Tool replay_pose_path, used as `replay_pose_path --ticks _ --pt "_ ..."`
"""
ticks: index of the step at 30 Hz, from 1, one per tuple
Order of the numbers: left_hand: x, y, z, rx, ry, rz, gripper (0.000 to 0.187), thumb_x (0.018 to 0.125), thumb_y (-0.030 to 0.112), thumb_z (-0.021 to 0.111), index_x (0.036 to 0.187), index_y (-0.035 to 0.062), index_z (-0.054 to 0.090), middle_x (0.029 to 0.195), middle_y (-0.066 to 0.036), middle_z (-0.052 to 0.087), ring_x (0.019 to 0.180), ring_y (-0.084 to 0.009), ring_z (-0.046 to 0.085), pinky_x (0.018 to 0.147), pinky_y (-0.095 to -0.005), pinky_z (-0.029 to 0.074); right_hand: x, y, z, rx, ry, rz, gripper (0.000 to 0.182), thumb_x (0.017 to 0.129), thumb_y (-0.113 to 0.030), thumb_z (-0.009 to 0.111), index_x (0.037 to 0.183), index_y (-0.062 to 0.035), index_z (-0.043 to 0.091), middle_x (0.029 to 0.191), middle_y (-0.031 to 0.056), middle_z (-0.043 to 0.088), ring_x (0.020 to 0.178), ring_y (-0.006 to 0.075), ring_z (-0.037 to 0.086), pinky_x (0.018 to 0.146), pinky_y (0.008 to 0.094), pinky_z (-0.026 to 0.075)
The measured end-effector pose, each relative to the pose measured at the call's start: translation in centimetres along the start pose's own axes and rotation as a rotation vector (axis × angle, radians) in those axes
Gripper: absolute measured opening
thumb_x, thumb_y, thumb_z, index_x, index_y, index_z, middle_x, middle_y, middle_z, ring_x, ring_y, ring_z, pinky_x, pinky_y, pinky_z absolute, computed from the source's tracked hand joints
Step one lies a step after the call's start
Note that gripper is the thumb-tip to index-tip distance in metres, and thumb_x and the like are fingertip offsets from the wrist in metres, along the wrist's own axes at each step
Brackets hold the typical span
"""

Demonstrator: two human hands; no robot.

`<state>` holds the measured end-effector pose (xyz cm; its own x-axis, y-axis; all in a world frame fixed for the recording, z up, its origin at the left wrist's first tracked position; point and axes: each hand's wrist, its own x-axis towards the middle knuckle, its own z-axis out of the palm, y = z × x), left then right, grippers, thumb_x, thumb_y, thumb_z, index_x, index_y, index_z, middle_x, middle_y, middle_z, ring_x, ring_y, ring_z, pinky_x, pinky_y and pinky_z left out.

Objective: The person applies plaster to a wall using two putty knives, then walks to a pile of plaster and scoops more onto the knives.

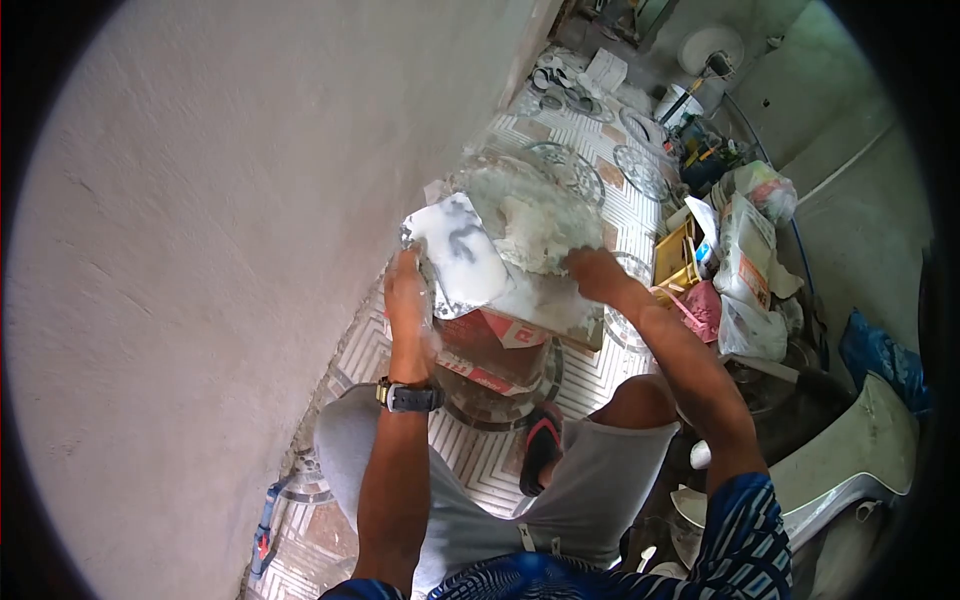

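Head view: left hand (407,290) grips near edge of trowel (462,260); right hand (596,272) clasps its far side. Flat plate lies over bucket (495,365), long axis running from wall (230,250) toward clutter, tilted. Plaster (530,225) heaped on it, partly smeared; loading looks half done, wall spreading left.

Board (462,262) | flat, white, grey-smeared, tilted, above red-and-white bucket (490,365) | putty (530,232) | white lumpy heap (wet-looking) on board's far end
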<state>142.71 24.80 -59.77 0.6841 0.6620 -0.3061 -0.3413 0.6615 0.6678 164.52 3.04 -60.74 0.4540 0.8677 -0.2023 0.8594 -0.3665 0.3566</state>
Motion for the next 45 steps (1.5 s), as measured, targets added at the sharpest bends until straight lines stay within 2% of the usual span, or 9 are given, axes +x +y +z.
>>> replay_pose_path --ticks 4,14,19,31,34,37,40,42,45 --pt "-0.3 0.0 -0.2 -0.015 -0.005 -0.002 0.033 0.094 0.025 0.050 0.113 0.0005 0.059 0.098 -0.008 0.066 0.083 -0.0188 0.067 0.076 -0.0324 0.055 -0.6 3.1 -1.4 0.192 0.115 -0.012 0.028 0.077 -0.007 0.060 0.103 -0.0119 0.068 0.105 0.0097 0.067 0.104 0.0288 0.064 0.084 0.0446 0.051" --pt "-0.9 0.6 -0.2 -0.004 -0.032 -0.016 0.032 0.094 0.025 0.050 0.113 0.0007 0.059 0.099 -0.007 0.065 0.085 -0.0178 0.066 0.077 -0.0324 0.054 0.4 2.3 -2.5 0.040 0.022 0.060 0.020 0.077 -0.009 0.061 0.096 -0.0091 0.068 0.101 0.0104 0.065 0.098 0.0287 0.064 0.075 0.0460 0.052" --pt "-0.7 0.7 0.2 -0.018 -0.029 -0.009 0.032 0.094 0.025 0.051 0.114 0.0008 0.058 0.100 -0.007 0.065 0.085 -0.0178 0.066 0.076 -0.0327 0.055 0.3 -0.5 2.3 0.040 0.077 0.072 0.024 0.075 -0.007 0.060 0.099 -0.0060 0.067 0.095 0.0134 0.066 0.097 0.0304 0.064 0.077 0.0459 0.052" --pt "-0.2 0.1 -0.6 -0.015 -0.040 0.008 0.032 0.094 0.026 0.051 0.114 0.0014 0.058 0.099 -0.007 0.065 0.083 -0.0181 0.066 0.074 -0.0327 0.055 -0.6 2.2 -1.9 0.247 -0.016 0.158 0.051 0.070 -0.002 0.057 0.120 -0.0071 0.062 0.119 0.0146 0.063 0.106 0.0341 0.063 0.088 0.0447 0.051" --pt "-0.6 0.2 -0.2 -0.019 -0.043 0.018 0.032 0.094 0.026 0.051 0.114 0.0013 0.058 0.099 -0.007 0.065 0.083 -0.0182 0.066 0.074 -0.0328 0.055 0.4 2.3 -1.0 0.138 0.037 0.301 0.040 0.072 -0.004 0.060 0.112 -0.0056 0.064 0.113 0.0178 0.063 0.098 0.0353 0.064 0.083 0.0445 0.053" --pt "-0.1 0.2 -0.4 -0.014 -0.035 0.008 0.032 0.094 0.026 0.051 0.114 0.0009 0.058 0.099 -0.007 0.065 0.084 -0.0183 0.066 0.075 -0.0328 0.055 0.9 0.4 0.9 0.090 -0.134 0.144 0.038 0.073 -0.006 0.061 0.111 -0.0034 0.063 0.115 0.0183 0.062 0.098 0.0362 0.064 0.085 0.0448 0.053" --pt "0.4 -0.3 -1.0 -0.020 -0.031 0.015 0.033 0.094 0.026 0.051 0.114 0.0007 0.058 0.099 -0.007 0.065 0.084 -0.0183 0.065 0.075 -0.0328 0.054 0.6 4.8 1.5 0.297 0.051 0.083 0.042 0.078 -0.010 0.062 0.119 -0.0006 0.060 0.118 0.0207 0.062 0.102 0.0399 0.062 0.091 0.0429 0.051" --pt "0.0 0.0 -0.7 -0.016 -0.035 0.022 0.033 0.093 0.026 0.051 0.114 0.0007 0.058 0.099 -0.007 0.065 0.084 -0.0182 0.065 0.075 -0.0329 0.054 -0.1 4.4 -5.2 0.508 -0.050 0.341 0.038 0.087 -0.024 0.059 0.116 0.0006 0.060 0.102 0.0280 0.065 0.094 0.0392 0.064 0.085 0.0443 0.049" --pt "-0.6 0.4 -0.3 -0.032 -0.033 0.004 0.033 0.093 0.026 0.051 0.114 0.0007 0.058 0.098 -0.008 0.065 0.083 -0.0183 0.066 0.074 -0.0330 0.055 -0.1 9.9 0.6 0.696 0.049 0.527 0.041 0.086 -0.027 0.066 0.110 0.0059 0.060 0.092 0.0200 0.068 0.084 0.0315 0.063 0.075 0.0404 0.048"
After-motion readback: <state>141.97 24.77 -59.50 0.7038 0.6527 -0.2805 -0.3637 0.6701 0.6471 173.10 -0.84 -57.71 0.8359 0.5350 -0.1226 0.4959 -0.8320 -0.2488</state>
